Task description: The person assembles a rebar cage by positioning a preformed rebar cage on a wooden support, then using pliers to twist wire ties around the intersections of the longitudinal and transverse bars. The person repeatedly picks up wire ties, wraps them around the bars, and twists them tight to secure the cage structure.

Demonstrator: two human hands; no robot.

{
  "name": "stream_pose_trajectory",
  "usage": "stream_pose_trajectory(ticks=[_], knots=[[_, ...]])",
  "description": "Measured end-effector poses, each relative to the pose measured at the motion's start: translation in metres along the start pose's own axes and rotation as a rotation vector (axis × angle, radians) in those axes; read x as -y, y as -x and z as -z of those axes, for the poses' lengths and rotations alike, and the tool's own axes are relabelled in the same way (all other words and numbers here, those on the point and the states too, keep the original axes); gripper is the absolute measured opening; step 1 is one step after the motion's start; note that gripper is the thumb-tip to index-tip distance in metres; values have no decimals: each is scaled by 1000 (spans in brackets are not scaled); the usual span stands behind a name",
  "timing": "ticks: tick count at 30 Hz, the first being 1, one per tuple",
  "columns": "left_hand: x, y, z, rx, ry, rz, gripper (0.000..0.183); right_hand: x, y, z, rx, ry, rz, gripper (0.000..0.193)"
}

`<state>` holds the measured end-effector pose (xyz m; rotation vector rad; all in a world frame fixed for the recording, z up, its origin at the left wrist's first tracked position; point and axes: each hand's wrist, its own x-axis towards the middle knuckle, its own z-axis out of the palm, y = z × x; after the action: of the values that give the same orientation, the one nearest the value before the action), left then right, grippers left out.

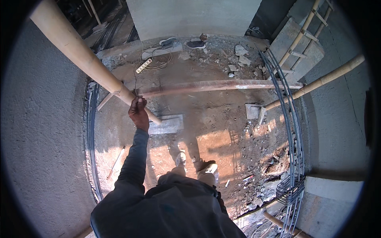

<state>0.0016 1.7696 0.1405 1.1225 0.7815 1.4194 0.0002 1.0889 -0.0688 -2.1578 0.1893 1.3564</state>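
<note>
My left hand (139,113) is stretched out ahead beside a thick bamboo pole (85,51), with its fingers closed in a pinch. A thin dark tip shows above the fingertips, too small to name. The pole leans down from the upper left, and its foot rests on a flat board (170,124) on the ground. Just past the hand, a long reddish wooden beam (214,86) runs across to the right. My right hand does not show; the right arm is hidden by my body.
A white power strip (143,66) with a coiled cable lies beyond the beam. Steel bars (291,135) stand at the right, more (92,131) along the left wall. A bamboo prop (317,84) and a ladder (301,39) lean at the right. Rubble (242,53) lies around.
</note>
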Motion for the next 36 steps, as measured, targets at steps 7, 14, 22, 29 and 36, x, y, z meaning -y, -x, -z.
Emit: stream_pose_trajectory(ticks=[7, 14, 22, 29, 36], knots=[[-94, 156, -42, 878, -279, -210, 8, 116, 44, 46, -159, -740, 251, 60], [-119, 348, -33, 2166, -230, -17, 16, 179, 201, 71, 261, -1492, 874, 89], [-151, 511, 11, 2692, -58, 107, 18, -38, 356, 35, -972, -1877, 858, 43], [-187, 647, 45, 2993, 14, -119, 21, -158, 451, 15, -1543, -1862, 796, 34], [-181, 724, 22, 3079, 273, -410, 24, -192, 478, 39, -1560, -1913, 807, 28]])
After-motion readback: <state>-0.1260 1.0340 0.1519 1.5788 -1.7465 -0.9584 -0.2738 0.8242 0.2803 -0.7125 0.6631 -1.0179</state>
